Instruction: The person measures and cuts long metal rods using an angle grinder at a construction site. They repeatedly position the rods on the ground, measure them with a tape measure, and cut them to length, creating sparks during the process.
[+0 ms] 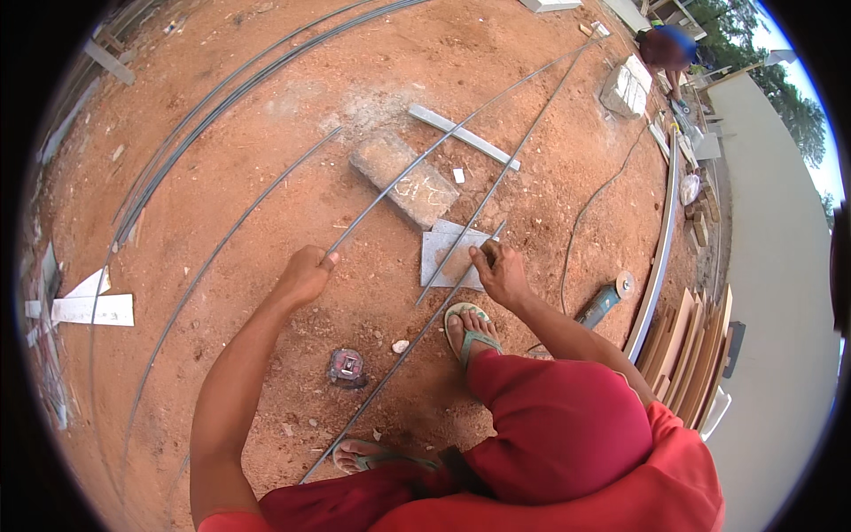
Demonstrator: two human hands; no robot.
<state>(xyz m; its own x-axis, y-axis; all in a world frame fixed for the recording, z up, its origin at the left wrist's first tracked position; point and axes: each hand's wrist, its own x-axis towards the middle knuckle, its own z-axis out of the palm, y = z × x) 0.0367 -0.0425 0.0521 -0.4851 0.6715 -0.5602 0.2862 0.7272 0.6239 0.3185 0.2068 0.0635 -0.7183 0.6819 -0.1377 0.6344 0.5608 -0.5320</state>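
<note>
The left hand is curled around a thin steel rod passing over the concrete block; a firm grip should suit such a long, springy length. Nearer than the block and to its right, the right hand appears to pinch a second steel rod near its far end. That rod runs close beside the flip-flop nearer the block, so lifting it clear seems safer than dragging.

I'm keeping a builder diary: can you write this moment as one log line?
left grip: holds thin rod; right grip: holds second rod; nearby: grey tiles, angle grinder; ground: reddish dirt
</note>
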